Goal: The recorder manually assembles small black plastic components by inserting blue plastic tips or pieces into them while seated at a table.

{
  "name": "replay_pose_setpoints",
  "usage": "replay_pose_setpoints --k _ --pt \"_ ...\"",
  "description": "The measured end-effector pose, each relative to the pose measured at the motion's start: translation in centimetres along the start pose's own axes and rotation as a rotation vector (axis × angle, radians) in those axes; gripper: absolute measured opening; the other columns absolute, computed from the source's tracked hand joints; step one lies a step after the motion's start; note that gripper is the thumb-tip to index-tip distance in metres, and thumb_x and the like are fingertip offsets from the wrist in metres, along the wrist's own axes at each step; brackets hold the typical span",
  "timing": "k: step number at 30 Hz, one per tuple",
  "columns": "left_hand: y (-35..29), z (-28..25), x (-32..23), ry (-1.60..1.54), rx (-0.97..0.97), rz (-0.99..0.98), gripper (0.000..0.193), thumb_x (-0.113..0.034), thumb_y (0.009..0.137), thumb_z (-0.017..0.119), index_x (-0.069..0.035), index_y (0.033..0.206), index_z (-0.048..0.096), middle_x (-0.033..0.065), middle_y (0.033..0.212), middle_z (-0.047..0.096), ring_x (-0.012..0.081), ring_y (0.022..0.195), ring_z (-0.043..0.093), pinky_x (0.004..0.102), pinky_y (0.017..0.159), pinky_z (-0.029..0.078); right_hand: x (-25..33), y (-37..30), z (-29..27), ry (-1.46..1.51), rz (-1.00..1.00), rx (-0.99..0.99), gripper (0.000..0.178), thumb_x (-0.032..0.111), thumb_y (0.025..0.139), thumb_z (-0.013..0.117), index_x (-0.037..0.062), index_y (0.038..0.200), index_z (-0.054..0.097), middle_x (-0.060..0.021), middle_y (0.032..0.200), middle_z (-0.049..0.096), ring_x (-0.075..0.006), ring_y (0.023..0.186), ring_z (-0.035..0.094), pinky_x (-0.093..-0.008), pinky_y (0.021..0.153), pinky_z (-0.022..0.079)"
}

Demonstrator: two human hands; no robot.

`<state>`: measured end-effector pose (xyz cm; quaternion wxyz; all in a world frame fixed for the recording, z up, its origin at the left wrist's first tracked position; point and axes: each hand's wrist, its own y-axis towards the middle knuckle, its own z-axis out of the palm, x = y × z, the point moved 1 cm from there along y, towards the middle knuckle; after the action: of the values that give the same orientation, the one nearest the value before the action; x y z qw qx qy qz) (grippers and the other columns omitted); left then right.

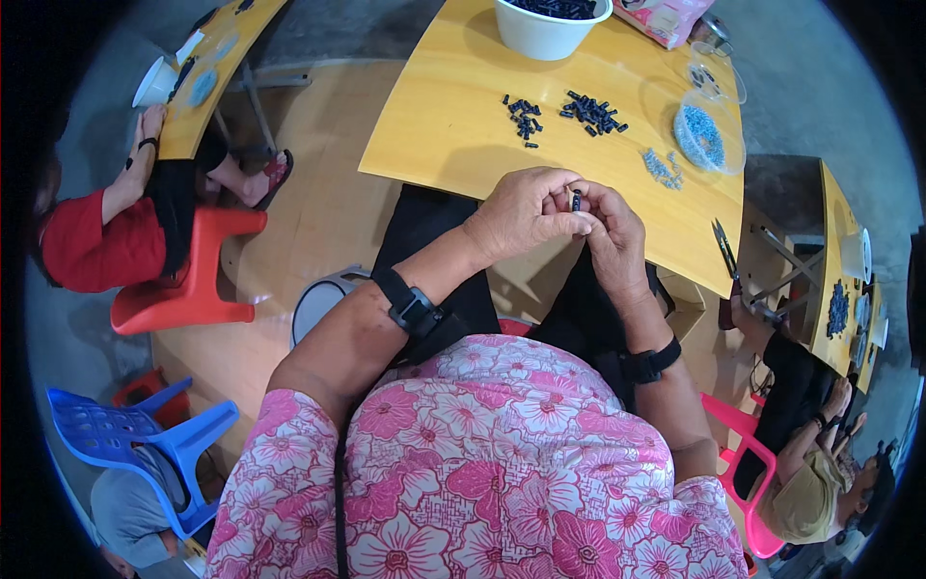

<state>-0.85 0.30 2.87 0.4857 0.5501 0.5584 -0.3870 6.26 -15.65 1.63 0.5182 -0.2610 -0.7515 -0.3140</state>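
Close together at the near edge of the yellow table [453, 125], my left hand [529, 214] and my right hand [617, 239] meet with bent fingers. Between their fingertips is a small black cylindrical piece [577, 201], which both hands pinch; the fingers partly hide it. Beyond my hands lie two loose piles of similar black pieces, a smaller left pile [525, 122] and a larger right pile [592, 113]. To their right, a scatter of small pale-blue clear pieces [663, 169] lies beside a clear round tub [696, 135] filled with more of them.
A white bowl [547, 39] of black pieces stands at the far edge, near a pink package [664, 17]. A slim black pointed tool [723, 249] lies at the table's right edge. Other people sit at tables left and right; a red stool [188, 280] and blue chair [145, 434] stand leftward.
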Motion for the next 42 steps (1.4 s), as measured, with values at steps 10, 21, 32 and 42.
replay_pose_setpoints --k 10,21,32,42 --pt "1.2 0.2 1.8 0.042 0.025 -0.041 0.042 -0.031 0.080 0.080 -0.004 0.109 0.067 0.0006 0.076 0.059 0.0077 0.066 0.054 0.0231 0.062 0.047 -1.7 0.6 -0.1 0.039 0.106 0.046 0.031 -0.001 0.085 0.054 0.0018 0.115 0.060 -0.0065 0.089 0.058 -0.0161 0.079 0.057 -0.0300 0.074 0.049" --pt "1.3 0.4 2.0 0.049 0.001 -0.031 0.041 -0.032 0.081 0.079 -0.006 0.110 0.067 0.0014 0.074 0.058 0.0093 0.063 0.054 0.0243 0.059 0.046 -2.2 0.5 -0.3 -0.004 0.141 0.049 0.030 0.000 0.085 0.055 0.0021 0.114 0.060 -0.0071 0.094 0.060 -0.0185 0.088 0.060 -0.0299 0.083 0.049" --pt "0.8 0.7 2.0 0.133 -0.045 -0.008 0.043 -0.030 0.081 0.079 -0.005 0.114 0.066 0.0022 0.076 0.060 0.0103 0.063 0.057 0.0252 0.060 0.048 -2.5 0.1 0.0 0.135 0.161 0.053 0.025 -0.001 0.089 0.052 0.0006 0.113 0.059 -0.0059 0.093 0.060 -0.0153 0.084 0.060 -0.0275 0.077 0.050" --pt "1.3 0.3 1.8 0.046 0.008 -0.066 0.048 -0.019 0.089 0.068 -0.002 0.132 0.056 0.0001 0.084 0.061 0.0069 0.073 0.056 0.0221 0.071 0.049 -1.0 -0.2 -3.4 0.323 0.306 0.041 0.027 0.001 0.092 0.056 -0.0026 0.119 0.060 -0.0056 0.098 0.065 -0.0103 0.078 0.060 -0.0250 0.070 0.051"
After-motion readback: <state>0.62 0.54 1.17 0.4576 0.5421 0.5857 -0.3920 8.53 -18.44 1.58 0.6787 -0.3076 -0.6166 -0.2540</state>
